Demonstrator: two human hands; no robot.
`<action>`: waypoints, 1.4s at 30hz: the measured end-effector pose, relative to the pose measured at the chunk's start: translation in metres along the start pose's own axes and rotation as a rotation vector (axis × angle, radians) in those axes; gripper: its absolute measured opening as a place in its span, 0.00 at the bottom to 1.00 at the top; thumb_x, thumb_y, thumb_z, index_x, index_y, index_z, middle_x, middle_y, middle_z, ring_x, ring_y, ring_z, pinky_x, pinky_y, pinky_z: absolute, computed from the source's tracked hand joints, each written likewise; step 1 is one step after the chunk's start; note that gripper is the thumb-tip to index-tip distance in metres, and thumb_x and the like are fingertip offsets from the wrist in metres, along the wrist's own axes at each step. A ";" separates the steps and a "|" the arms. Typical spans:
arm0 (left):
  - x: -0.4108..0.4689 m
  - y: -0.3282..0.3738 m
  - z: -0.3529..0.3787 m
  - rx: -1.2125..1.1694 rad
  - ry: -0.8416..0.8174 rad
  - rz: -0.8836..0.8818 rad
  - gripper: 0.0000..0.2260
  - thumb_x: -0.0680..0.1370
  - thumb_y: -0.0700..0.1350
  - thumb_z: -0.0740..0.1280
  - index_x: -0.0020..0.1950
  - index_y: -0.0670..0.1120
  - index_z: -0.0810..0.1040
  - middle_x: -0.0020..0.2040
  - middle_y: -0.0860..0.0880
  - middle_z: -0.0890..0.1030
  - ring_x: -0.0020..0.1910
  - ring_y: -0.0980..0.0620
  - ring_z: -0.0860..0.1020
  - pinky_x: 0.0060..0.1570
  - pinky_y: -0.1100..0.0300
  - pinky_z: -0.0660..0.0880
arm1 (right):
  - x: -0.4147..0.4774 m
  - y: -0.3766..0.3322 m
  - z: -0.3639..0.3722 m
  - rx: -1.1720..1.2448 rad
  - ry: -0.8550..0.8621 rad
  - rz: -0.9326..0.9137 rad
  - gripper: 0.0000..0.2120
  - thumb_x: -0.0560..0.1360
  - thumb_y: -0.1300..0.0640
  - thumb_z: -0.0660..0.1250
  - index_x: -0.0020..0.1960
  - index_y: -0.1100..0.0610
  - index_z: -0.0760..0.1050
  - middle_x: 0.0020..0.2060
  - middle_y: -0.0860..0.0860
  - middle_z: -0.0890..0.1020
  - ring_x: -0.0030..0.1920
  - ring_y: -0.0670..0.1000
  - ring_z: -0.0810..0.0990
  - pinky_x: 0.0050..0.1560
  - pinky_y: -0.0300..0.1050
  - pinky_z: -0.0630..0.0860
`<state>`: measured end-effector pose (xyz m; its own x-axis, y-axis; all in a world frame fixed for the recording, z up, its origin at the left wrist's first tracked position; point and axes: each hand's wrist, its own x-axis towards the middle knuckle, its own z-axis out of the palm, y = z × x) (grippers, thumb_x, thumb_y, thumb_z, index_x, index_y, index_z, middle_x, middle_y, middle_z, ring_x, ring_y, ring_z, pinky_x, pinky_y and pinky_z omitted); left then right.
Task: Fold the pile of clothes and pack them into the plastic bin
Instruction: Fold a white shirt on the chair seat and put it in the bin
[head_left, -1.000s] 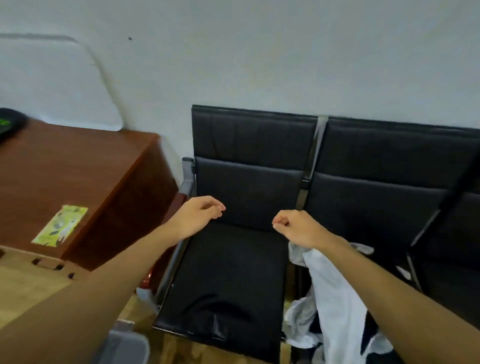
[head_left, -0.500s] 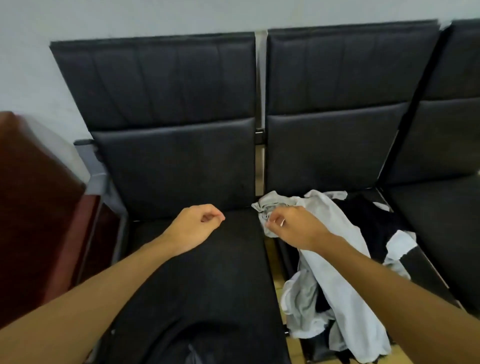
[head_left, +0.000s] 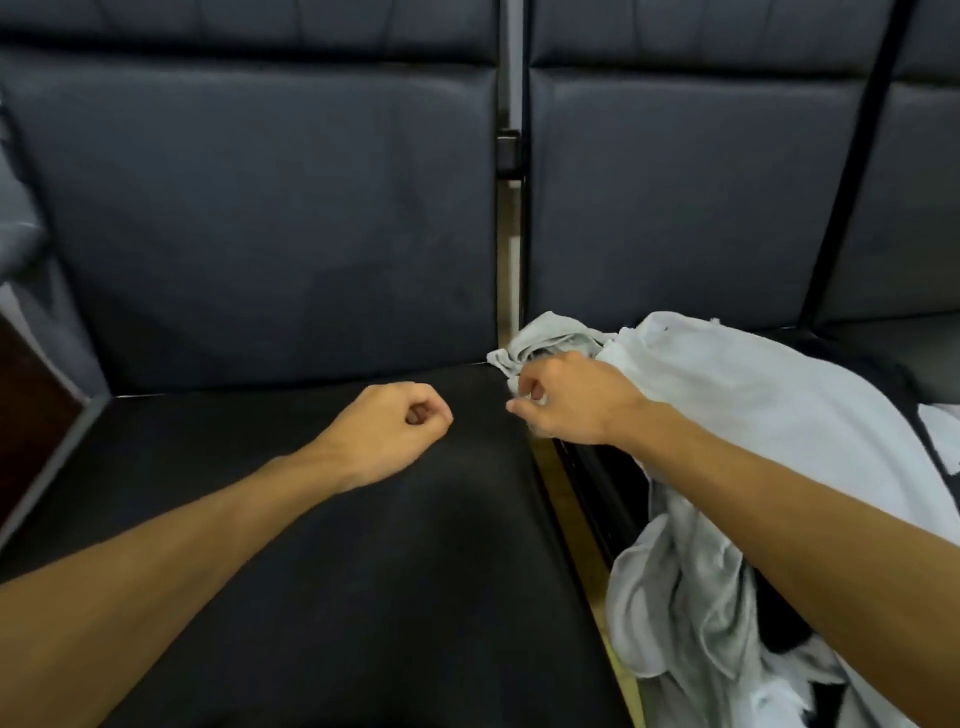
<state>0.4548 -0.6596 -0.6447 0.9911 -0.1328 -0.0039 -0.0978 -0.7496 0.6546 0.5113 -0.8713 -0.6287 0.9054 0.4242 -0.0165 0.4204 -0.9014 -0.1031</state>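
The pile (head_left: 753, 415) lies in a heap on the seat right of the bar (head_left: 511, 249), mostly pale grey cloth with some black showing under it. It is unfolded, and part of it slumps over that seat's front edge. Its bunched corner (head_left: 545, 338) sits just right of the bar, low down where backrest meets cushion.

The right hand (head_left: 566, 410) is at that corner, touching the cloth, with its fingers curled in. From where I stand I cannot tell whether any cloth is pinched between them or they are only closed against it. The left hand (head_left: 389, 431) hangs left of the bar over the other seat (head_left: 311, 571), balled into a loose fist with nothing in it, well apart from the clothes.

I'd say this is the very start: picking the first garment off the heap, with nothing folded and no bin anywhere in sight. The next move, to my mind, calls for a sure pinch on one piece alone. That piece has to be lifted free of the tangle and drawn across to the seat left of the bar. There the left hand would have to open and take a second corner, so the cloth can be spread flat for folding.
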 end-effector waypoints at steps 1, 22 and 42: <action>0.001 0.000 0.007 -0.004 0.006 0.017 0.05 0.78 0.48 0.66 0.49 0.53 0.82 0.46 0.57 0.81 0.47 0.60 0.79 0.50 0.63 0.76 | -0.002 0.002 0.001 -0.033 0.017 0.005 0.17 0.77 0.42 0.60 0.54 0.54 0.78 0.52 0.52 0.81 0.53 0.54 0.78 0.50 0.47 0.74; -0.042 0.095 0.037 -0.102 -0.058 0.148 0.05 0.77 0.49 0.66 0.47 0.55 0.81 0.47 0.56 0.81 0.46 0.58 0.78 0.46 0.64 0.73 | -0.121 0.047 -0.036 0.073 0.551 0.482 0.11 0.81 0.58 0.54 0.57 0.60 0.72 0.49 0.58 0.80 0.52 0.59 0.78 0.41 0.46 0.67; -0.224 0.002 -0.032 -1.125 0.130 -0.192 0.14 0.81 0.47 0.60 0.62 0.43 0.78 0.57 0.44 0.83 0.57 0.48 0.81 0.62 0.47 0.74 | -0.171 -0.181 -0.018 0.960 0.179 -0.091 0.17 0.81 0.55 0.61 0.34 0.48 0.77 0.31 0.39 0.78 0.36 0.39 0.76 0.39 0.33 0.70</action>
<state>0.2355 -0.6105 -0.6183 0.9892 0.0377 -0.1415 0.1269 0.2619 0.9567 0.2814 -0.7827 -0.5893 0.9008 0.3978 0.1739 0.3340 -0.3792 -0.8629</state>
